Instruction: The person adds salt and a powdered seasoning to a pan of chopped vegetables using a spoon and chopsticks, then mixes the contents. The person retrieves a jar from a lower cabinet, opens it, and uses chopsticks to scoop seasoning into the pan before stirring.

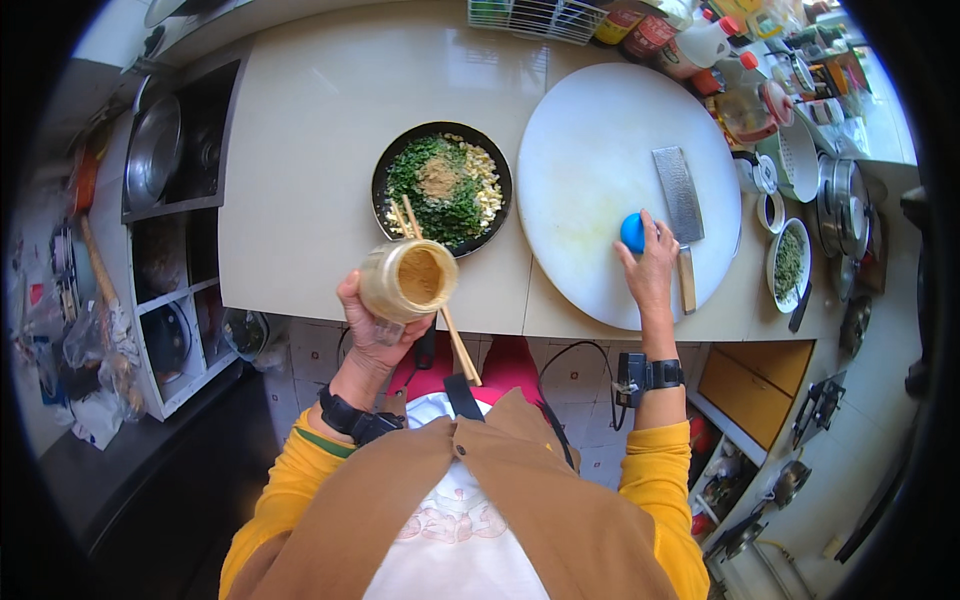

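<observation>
My left hand (375, 322) holds an open jar of tan powder (409, 281) near the counter's front edge. Behind the jar, a black pan (506, 206) contains chopped greens (457, 210), pale crumbled pieces (484, 176) and a small heap of tan powder. A pair of wooden chopsticks (459, 345) leans over the pan's front rim and runs down past the jar. My right hand (649, 262) has its fingers around a blue round lid (632, 233) on the white round cutting board (585, 150). Just right of that hand, a cleaver (680, 195) lies on the board.
Bottles (694, 49) and a glass jar (742, 112) crowd the back right, beside a white wire basket (536, 19). To the board's right are an oval dish of greens (789, 266), a small bowl of dark liquid (770, 212) and steel pots (844, 202). A sink (199, 150) is at left.
</observation>
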The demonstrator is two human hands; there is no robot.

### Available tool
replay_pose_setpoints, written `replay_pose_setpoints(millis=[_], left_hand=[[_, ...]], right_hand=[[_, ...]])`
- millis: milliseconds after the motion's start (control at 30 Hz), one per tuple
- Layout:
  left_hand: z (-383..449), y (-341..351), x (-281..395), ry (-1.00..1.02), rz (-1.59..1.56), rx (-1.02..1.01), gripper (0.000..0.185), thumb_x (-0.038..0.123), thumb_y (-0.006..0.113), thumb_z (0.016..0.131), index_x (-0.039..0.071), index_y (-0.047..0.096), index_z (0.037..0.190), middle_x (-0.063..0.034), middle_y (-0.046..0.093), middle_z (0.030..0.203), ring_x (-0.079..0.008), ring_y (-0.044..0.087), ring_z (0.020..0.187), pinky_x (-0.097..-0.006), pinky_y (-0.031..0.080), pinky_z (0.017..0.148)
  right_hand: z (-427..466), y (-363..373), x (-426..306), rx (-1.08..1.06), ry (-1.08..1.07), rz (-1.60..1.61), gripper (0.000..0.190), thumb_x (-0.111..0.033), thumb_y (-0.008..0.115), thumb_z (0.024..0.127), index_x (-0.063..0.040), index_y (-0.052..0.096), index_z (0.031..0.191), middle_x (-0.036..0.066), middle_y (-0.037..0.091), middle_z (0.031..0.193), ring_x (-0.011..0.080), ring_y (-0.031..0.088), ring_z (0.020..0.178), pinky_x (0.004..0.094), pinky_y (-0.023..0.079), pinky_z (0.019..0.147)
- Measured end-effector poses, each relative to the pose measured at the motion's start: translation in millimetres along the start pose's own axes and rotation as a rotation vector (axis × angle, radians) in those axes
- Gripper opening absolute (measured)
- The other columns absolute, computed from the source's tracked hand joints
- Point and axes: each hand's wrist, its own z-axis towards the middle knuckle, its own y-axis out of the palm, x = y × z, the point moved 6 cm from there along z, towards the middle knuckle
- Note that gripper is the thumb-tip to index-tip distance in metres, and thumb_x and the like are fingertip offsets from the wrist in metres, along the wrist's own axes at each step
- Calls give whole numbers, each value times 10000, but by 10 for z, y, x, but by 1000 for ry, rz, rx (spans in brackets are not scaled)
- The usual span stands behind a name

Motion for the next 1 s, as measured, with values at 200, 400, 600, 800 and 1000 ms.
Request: replay_pose_setpoints(millis=[200, 400, 600, 800, 1000], left_hand=[[21, 94, -224, -1, 19, 33, 731, 649, 511, 835, 70, 542, 1280, -104, 668, 986, -207, 645, 653, -279, 506, 474], [90, 174, -362, -19, 40, -14, 725, 616, 528, 838, 74, 529, 1320, -90, 663, 1085, -206, 666, 836, -306, 555, 622], [92, 148, -542, 2, 134, 38, 724, 608, 529, 840, 62, 528, 1317, -104, 664, 1135, -238, 677, 945, -344, 584, 713], [-29, 337, -768, 111, 193, 121, 641, 549, 543, 846, 26, 562, 1216, -98, 678, 1002, -163, 672, 785, -262, 534, 562], [-182, 490, -998, 144, 179, 179, 669, 552, 549, 827, 9, 560, 1216, -117, 678, 1013, -190, 679, 816, -292, 564, 645]], right_hand=[[-29, -234, -512, -100, -72, 581, 607, -103, 767, 787, -104, 525, 1344, 136, 523, 1288, 268, 558, 1126, 370, 532, 876], [-304, -805, -1512, -354, -467, 990, 714, -68, 796, 713, -95, 498, 1361, 129, 481, 1350, 265, 501, 1263, 395, 465, 1031], [-349, -1089, -1719, -437, -699, 982, 726, -43, 817, 671, -116, 546, 1341, 148, 487, 1353, 312, 493, 1282, 428, 456, 1058], [-387, -1208, -1599, -481, -889, 909, 744, -20, 797, 696, -138, 517, 1376, 174, 465, 1372, 356, 509, 1243, 433, 480, 1018], [-504, -1289, -1463, -558, -924, 863, 727, -32, 801, 706, -142, 525, 1370, 178, 476, 1365, 367, 532, 1214, 429, 492, 1006]])
